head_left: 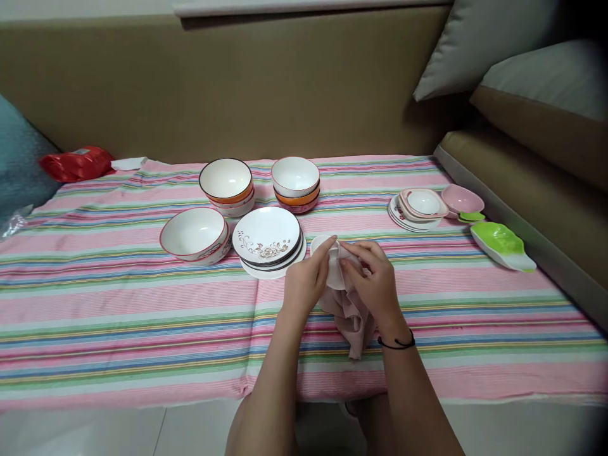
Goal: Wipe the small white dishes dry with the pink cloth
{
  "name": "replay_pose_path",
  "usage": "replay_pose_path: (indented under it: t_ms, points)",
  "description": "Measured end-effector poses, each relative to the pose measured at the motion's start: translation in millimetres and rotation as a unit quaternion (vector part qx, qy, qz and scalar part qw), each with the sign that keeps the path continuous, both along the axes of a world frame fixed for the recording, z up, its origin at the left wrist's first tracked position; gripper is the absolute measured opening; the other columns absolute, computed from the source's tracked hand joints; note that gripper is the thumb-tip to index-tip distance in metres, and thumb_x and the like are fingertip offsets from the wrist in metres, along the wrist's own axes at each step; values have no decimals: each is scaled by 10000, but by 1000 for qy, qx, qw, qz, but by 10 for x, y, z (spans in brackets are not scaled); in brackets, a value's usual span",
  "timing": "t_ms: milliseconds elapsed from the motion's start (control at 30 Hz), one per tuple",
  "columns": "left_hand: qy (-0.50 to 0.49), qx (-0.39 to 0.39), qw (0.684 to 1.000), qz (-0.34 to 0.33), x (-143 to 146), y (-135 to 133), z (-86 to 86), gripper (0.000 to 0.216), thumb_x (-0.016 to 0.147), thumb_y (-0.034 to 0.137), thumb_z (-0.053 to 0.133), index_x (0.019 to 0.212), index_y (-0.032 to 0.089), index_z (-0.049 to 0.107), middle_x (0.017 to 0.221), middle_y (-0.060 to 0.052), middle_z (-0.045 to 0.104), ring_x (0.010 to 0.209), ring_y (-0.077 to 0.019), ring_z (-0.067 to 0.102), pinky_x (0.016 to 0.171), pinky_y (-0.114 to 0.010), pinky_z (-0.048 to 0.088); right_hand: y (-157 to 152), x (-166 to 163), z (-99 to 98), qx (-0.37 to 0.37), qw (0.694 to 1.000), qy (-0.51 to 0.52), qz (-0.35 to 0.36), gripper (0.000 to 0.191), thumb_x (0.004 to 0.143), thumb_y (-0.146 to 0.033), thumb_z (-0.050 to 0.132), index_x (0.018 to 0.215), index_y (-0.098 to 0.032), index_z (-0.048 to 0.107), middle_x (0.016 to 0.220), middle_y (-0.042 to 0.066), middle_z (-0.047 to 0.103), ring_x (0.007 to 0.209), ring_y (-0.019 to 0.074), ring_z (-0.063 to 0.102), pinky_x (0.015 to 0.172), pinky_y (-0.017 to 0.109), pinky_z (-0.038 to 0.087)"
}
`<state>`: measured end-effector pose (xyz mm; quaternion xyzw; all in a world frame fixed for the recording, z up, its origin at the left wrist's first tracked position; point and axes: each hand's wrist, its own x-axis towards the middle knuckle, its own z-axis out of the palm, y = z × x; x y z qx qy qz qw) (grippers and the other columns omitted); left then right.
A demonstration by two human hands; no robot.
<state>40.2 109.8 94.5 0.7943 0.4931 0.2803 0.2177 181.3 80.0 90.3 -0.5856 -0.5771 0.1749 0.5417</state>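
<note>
My left hand (306,282) grips the rim of a small white dish (327,253), held above the striped cloth. My right hand (373,278) presses a pale pink rag (351,320) against the dish's inside; the rag hangs down below both hands. A black band circles my right wrist. Just to the left lies a stack of white plates with a floral print (268,237).
A red-rimmed bowl (194,233) and two stacks of bowls (228,183) (295,180) stand behind the plates. At right lie small saucers (420,206), a pink dish (462,199) and a green dish (501,244). A red bag (76,163) lies far left. The pink striped tablecloth (118,304) ends near me.
</note>
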Motion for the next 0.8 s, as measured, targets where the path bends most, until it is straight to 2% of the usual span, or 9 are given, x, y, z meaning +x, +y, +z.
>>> replay_pose_path:
  t_ms: [167, 333, 467, 633, 700, 800]
  points:
    - [4, 8, 1000, -16, -12, -4, -21, 389, 931, 276, 330, 1285, 280, 492, 818, -35, 686, 732, -151, 633, 627, -204, 396, -12, 4, 11, -20, 997, 68, -19, 183, 775, -264, 608, 947, -207, 636, 920, 44, 642, 856, 177, 600, 720, 300, 493]
    - [2, 1, 1000, 5, -7, -1, -9, 355, 938, 304, 314, 1213, 244, 530, 800, -36, 688, 656, -148, 623, 576, -211, 380, -19, 30, 22, -63, 986, 153, 8, 186, 797, -351, 590, 882, -192, 634, 896, 43, 660, 830, 167, 611, 710, 272, 481]
    - [14, 14, 1000, -1, -2, 0, -22, 336, 932, 308, 335, 1189, 251, 545, 745, -19, 675, 608, -143, 605, 544, -214, 349, -35, 16, 9, -105, 990, 97, -10, 227, 793, -386, 591, 845, -178, 665, 777, 21, 657, 708, 149, 574, 628, 250, 437]
    - [9, 31, 999, -22, 4, -9, -40, 372, 929, 317, 344, 1271, 279, 486, 685, 2, 644, 578, -135, 577, 526, -212, 322, -52, 12, -6, -123, 990, 40, -46, 262, 787, -406, 593, 750, -159, 672, 640, -9, 594, 607, 117, 485, 570, 233, 368]
    - [3, 26, 1000, -7, 27, -18, -41, 388, 929, 331, 340, 1292, 267, 462, 622, 15, 609, 531, -133, 547, 504, -214, 295, -53, 20, -3, -118, 992, 14, -47, 292, 803, -413, 570, 706, -152, 656, 595, -18, 547, 583, 106, 449, 551, 228, 338]
    - [-15, 19, 998, 50, 91, -42, -43, 381, 932, 340, 320, 1266, 235, 470, 586, 18, 576, 493, -136, 512, 490, -223, 267, -49, 33, -1, -117, 991, -28, -55, 358, 827, -423, 527, 611, -145, 593, 523, -33, 431, 535, 90, 361, 511, 232, 272]
